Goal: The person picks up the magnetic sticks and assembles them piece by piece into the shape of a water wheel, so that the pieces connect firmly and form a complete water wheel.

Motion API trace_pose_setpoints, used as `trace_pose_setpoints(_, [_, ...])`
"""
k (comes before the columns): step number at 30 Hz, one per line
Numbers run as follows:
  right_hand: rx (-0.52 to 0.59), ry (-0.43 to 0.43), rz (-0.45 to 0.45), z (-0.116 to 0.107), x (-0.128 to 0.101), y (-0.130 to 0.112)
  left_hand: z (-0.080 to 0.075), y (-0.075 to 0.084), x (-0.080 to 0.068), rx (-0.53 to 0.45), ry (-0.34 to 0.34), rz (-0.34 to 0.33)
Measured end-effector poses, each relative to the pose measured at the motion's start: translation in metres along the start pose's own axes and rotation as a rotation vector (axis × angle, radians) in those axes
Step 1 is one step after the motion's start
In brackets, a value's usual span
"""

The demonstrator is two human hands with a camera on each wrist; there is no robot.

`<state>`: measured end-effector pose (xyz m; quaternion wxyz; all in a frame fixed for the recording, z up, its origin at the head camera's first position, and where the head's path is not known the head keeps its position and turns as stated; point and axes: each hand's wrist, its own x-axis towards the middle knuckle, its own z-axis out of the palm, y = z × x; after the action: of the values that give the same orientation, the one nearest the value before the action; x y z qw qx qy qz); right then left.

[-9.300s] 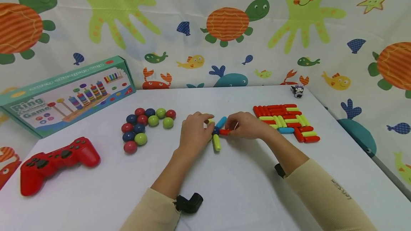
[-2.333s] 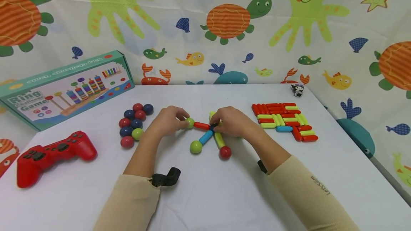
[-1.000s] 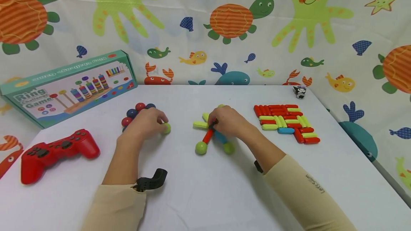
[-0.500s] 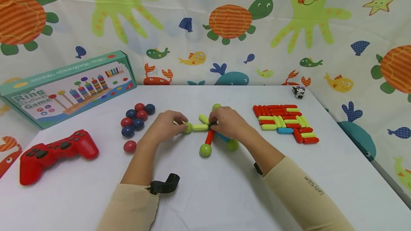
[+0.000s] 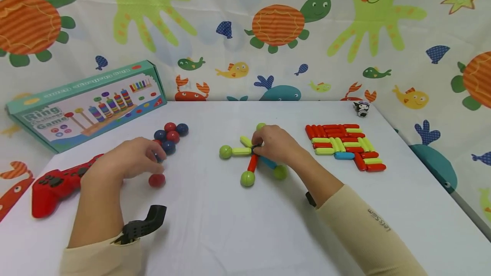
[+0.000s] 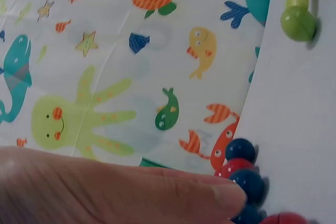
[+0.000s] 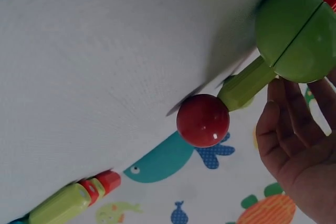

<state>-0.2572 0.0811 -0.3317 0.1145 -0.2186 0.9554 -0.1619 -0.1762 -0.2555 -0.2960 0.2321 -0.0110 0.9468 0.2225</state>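
Observation:
A star of coloured sticks (image 5: 252, 163) tipped with green balls (image 5: 247, 178) lies mid-table. My right hand (image 5: 258, 148) pinches its dark hub. A green ball (image 5: 225, 152) caps the yellow-green stick (image 5: 241, 151) pointing left. My left hand (image 5: 157, 156) hovers with loosely bent fingers at the cluster of red and blue balls (image 5: 170, 133), beside a lone red ball (image 5: 157, 179); I see nothing in it. In the left wrist view a straight finger (image 6: 157, 195) reaches a blue ball (image 6: 249, 184). The right wrist view shows a green ball (image 7: 294, 32), a red ball (image 7: 203, 120) and my fingers (image 7: 294, 145).
A red game controller (image 5: 57, 182) lies at the front left, under my left forearm's side. A teal ring-game box (image 5: 86, 103) stands at the back left. A flat pile of red, yellow-green and blue sticks (image 5: 345, 146) sits right, with a small figurine (image 5: 361, 108) behind it.
My left hand has let go of the green ball on the left stick's end and drawn back left to the ball cluster. The right hand stays on the hub.

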Motion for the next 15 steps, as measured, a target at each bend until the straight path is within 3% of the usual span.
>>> trace_pose_setpoints(3, [-0.082, 0.017, 0.053, 0.001, 0.001, -0.003, 0.004, -0.012, 0.002, -0.044, -0.078, -0.062])
trace_pose_setpoints(7, [-0.146, 0.025, 0.118, 0.003, 0.001, -0.008, 0.012, -0.014, 0.009, -0.131, -0.141, -0.079])
trace_pose_setpoints(15, [-0.131, 0.035, 0.113, 0.004, 0.002, -0.009, 0.018, -0.001, 0.019, -0.103, -0.071, 0.007])
